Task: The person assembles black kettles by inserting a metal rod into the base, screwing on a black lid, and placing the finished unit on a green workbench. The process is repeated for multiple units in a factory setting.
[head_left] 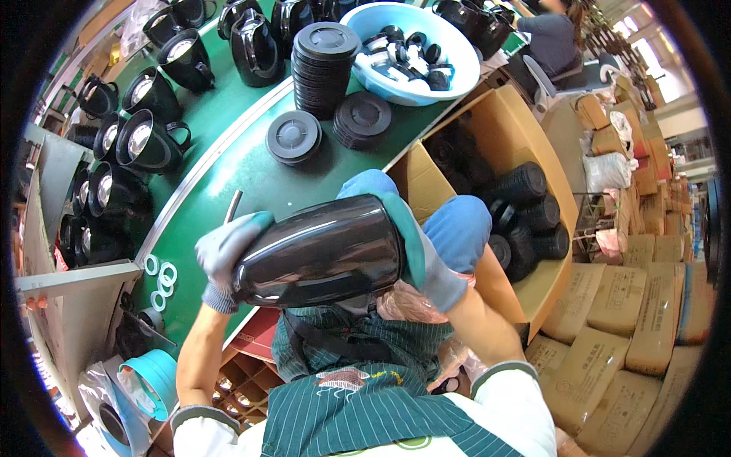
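brown cardboard cartons [609, 343] stacked right of right hand [426, 263], open carton of ribbed black bases [525, 213] just beyond it | glossy black kettle body [320, 251] lying sideways over lap, between both hands | left hand [225, 251] grey-gloved, clasped on one end; right hand teal-gloved, clamped on other | flat black lids [324, 61] stacked on green belt [228, 152] beyond

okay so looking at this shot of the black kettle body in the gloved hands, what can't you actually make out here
- Black kettle body, head view: underside and far end hidden by its own shell and the right hand.
- Left hand: its fingers behind the kettle are out of sight.
- Carton beside the knees: deeper contents lost in shadow.
- White rings on the green table: too small to identify.
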A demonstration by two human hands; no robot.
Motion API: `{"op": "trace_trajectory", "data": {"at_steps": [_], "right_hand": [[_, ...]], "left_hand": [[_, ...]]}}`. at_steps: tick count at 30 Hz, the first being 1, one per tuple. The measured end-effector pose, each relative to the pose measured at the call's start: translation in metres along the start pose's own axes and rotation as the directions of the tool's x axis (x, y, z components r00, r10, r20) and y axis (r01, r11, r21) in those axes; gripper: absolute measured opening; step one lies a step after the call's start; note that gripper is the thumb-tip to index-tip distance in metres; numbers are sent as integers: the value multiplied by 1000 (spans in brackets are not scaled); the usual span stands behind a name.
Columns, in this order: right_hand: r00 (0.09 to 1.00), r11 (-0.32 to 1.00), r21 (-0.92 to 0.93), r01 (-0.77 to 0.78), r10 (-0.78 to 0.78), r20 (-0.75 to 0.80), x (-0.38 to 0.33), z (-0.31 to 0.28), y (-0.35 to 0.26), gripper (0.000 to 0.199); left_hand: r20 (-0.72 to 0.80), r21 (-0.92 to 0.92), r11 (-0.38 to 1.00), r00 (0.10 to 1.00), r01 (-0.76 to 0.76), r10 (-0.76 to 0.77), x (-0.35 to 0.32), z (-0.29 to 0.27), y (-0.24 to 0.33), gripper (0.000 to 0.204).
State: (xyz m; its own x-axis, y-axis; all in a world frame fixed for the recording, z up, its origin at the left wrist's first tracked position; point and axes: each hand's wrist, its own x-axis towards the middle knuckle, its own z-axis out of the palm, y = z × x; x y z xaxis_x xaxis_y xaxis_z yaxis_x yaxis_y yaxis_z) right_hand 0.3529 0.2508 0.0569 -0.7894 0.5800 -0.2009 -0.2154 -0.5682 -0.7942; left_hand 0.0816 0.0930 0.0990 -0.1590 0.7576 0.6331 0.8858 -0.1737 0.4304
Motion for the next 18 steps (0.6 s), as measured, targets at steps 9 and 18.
{"op": "trace_trajectory", "data": {"at_steps": [9,18], "right_hand": [[750,395,-644,656,-435,498,-32,48,-44,86],[977,874,-444,198,-141,159,-49,15,-31,105]], "left_hand": [[620,-665,-75,492,743,-611,-162,16,-87,100],[84,-131,982,989,136,-126,-3,-33,13,27]]}}
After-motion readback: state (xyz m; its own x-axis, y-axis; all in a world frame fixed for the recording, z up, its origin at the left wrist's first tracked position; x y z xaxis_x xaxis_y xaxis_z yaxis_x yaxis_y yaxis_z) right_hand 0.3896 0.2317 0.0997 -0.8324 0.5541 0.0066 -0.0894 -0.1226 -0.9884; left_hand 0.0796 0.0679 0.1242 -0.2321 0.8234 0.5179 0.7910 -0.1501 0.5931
